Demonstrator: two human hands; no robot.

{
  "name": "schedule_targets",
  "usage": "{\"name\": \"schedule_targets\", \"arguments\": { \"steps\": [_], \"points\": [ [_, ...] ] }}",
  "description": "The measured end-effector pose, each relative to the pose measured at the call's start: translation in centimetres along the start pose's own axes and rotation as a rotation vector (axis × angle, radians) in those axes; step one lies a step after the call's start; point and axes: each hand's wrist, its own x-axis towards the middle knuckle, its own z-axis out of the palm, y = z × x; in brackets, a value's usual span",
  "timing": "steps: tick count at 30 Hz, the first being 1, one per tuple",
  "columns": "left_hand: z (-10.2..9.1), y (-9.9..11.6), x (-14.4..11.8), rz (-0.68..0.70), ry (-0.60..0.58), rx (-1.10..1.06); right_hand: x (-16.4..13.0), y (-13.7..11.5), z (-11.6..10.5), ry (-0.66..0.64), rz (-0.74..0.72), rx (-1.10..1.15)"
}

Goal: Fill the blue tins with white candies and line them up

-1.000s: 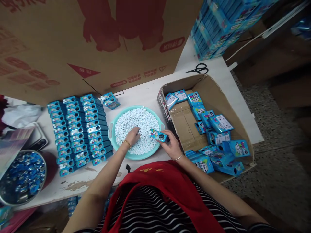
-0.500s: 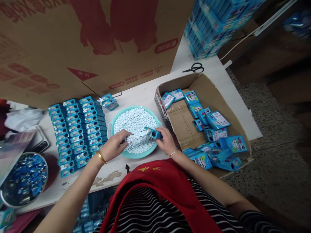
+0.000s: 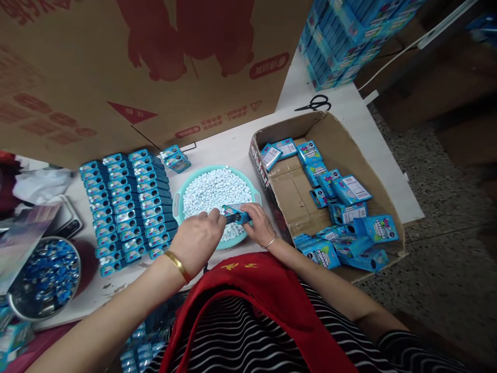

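Note:
My right hand (image 3: 259, 226) is closed around one end of a small blue candy box (image 3: 235, 212), which has a dark round hole in its printed top. My left hand (image 3: 202, 234) is against the box's other end, back up and fingers curled; whatever is in its fingers is hidden. Both hands are above a turquoise basin (image 3: 176, 204) filled with small white candies (image 3: 217, 187). Left of the basin stand rows of similar blue boxes (image 3: 126, 207) with holes on top, some with white candies on them. Two more boxes (image 3: 176, 159) stand behind the basin.
On the right, a cut-down cardboard box (image 3: 289, 194) holds loose blue boxes (image 3: 351, 189). Behind are a large carton (image 3: 217, 103), black scissors (image 3: 314, 103) and stacked blue packs (image 3: 334, 52). A metal bowl (image 3: 77, 259) of blue and silvery pieces stands at the left beside a scale (image 3: 72, 220).
My left hand has risen from the candies and moved right to the small box. The box, in my right hand, has shifted slightly left. The view has moved a little.

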Motion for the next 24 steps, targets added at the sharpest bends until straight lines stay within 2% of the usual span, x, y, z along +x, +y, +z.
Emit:
{"name": "schedule_targets", "arguments": {
  "steps": [3, 6, 8, 10, 13, 16, 18, 21, 24],
  "points": [
    [2.3, -3.3, -0.1, -0.067, 0.077, -0.044, -0.2, 0.4, -0.3, 0.033, 0.026, 0.027],
    [7.6, -8.1, 1.1, -0.219, 0.064, -0.125, -0.4, 0.8, -0.9, 0.075, 0.056, 0.044],
    [11.8, -10.3, 2.7, -0.234, 0.005, -0.256, -0.6, 1.0, -1.4, 0.099, 0.072, 0.047],
    [15.3, -10.9, 4.8, -0.206, -0.004, -0.360, -0.7, 1.2, -1.8, 0.105, 0.089, 0.051],
    [18.6, -9.5, 8.1, -0.140, 0.033, -0.448, -0.7, 1.2, -2.2, 0.114, 0.125, 0.064],
    [19.9, -7.3, 10.5, -0.084, 0.077, -0.534, -0.7, 1.0, -2.2, 0.147, 0.168, 0.077],
    [20.2, -6.3, 11.2, -0.062, 0.099, -0.587, -0.7, 0.9, -2.2, 0.163, 0.186, 0.085],
    [19.9, -6.1, 10.6, -0.041, 0.127, -0.651, -0.9, 0.9, -2.2, 0.176, 0.208, 0.097],
    [18.2, -7.1, 8.2, -0.021, 0.161, -0.692, -1.0, 1.0, -2.3, 0.193, 0.234, 0.103]
  ]
}}
